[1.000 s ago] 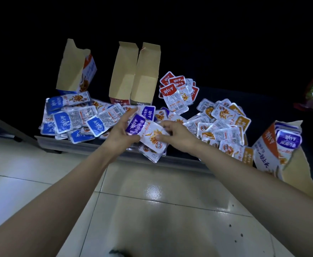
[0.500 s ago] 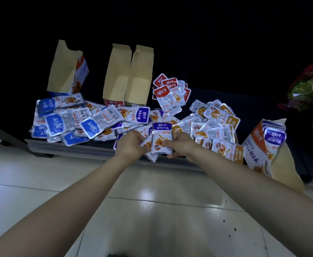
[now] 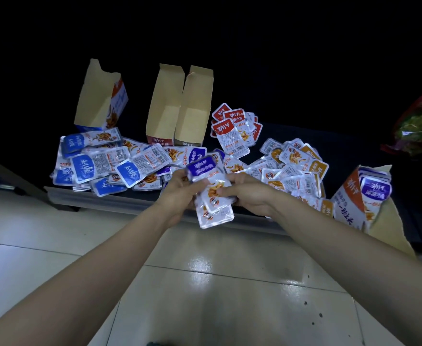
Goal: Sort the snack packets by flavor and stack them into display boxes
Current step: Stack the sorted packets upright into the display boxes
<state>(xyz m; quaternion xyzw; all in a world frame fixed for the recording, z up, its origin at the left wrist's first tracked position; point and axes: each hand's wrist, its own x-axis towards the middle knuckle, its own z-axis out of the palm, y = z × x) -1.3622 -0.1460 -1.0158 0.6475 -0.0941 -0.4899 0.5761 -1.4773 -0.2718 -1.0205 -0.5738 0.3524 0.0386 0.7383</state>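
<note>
Both hands hold a small stack of purple-topped packets (image 3: 211,193) above the front edge of the dark table (image 3: 140,203). My left hand (image 3: 180,193) grips the stack's left side and my right hand (image 3: 245,193) pinches its right side. Blue packets (image 3: 97,166) lie in a heap at the left, red packets (image 3: 232,131) behind the middle, orange packets (image 3: 302,161) at the right. A display box (image 3: 354,203) at the far right holds purple packets (image 3: 376,188) standing on edge. Three open boxes stand behind: one at back left (image 3: 100,101), two side by side (image 3: 180,106).
Shiny white floor tiles (image 3: 205,283) fill the foreground below the table edge. A red and green bag (image 3: 419,126) sits at the far right. The background beyond the table is dark.
The hands have drawn the purple packets together into one stack and lifted it slightly toward me, off the pile. The camera view has shifted a little.
</note>
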